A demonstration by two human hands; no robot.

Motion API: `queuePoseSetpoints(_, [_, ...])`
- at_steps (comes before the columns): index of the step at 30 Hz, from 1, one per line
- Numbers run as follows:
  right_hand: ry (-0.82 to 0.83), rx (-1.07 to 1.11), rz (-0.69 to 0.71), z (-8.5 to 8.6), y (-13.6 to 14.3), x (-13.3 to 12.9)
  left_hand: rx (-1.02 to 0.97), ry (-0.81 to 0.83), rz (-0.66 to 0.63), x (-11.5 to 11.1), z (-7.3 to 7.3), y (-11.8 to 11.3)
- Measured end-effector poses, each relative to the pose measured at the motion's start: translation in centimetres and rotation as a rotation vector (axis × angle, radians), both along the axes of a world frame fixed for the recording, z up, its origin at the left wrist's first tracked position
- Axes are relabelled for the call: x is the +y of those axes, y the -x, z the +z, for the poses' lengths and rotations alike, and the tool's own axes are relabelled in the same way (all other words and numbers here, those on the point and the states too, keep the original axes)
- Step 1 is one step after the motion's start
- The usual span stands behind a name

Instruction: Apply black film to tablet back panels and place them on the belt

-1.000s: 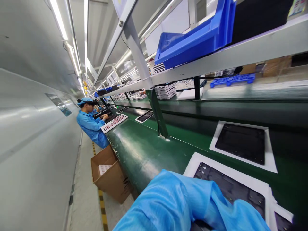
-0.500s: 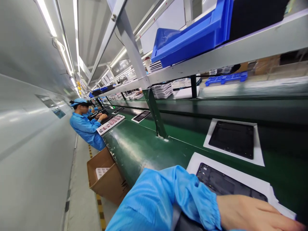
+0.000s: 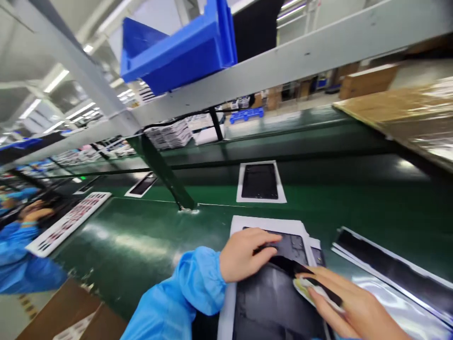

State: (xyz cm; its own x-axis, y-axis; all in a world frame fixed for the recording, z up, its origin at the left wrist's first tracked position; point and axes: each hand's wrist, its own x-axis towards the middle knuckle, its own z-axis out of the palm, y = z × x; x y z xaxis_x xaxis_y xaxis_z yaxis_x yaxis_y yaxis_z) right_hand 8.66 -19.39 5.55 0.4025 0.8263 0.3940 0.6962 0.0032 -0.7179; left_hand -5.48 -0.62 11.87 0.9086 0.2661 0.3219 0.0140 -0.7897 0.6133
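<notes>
The view has swung right, bringing in the right hand [image 3: 348, 300], clamped on a pale pad [image 3: 302, 287], and a dark strip [image 3: 384, 264] on the tabletop [image 3: 148, 250]. The left hand [image 3: 246, 255], alone in sight half a second ago, now bends over the panel [image 3: 271, 302] just beside the pad; its grip I cannot tell.

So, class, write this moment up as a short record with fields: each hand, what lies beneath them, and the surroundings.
left hand: over dark panels, beside a dark strip; grip unclear
right hand: holding a pale item
beneath hands: dark panels, white sheets
surface: green bench
farther back: another dark panel
shelf above: blue bin
viewer's left: white tray of small pieces; co-worker's hand; cardboard box
</notes>
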Motion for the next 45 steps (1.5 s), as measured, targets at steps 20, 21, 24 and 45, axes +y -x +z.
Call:
queuePoseSetpoints(20, [-0.197,0.932,-0.493,2.8,-0.6,1.9,0.084,0.361,0.158,5.5,-1.1,-0.6])
queuePoseSetpoints(21, [-0.211,1.066,-0.477,2.6,-0.7,2.0,0.117,0.425,0.149,5.9,-1.5,-0.8])
queuePoseSetpoints(24, [-0.244,1.265,-0.391,2.1,-0.6,2.8,0.191,0.534,0.105,6.6,-2.5,-1.3])
queuePoseSetpoints(45, [-0.041,0.774,-0.407,1.3,0.6,5.1,0.319,0.469,0.073,6.5,-3.2,-1.7])
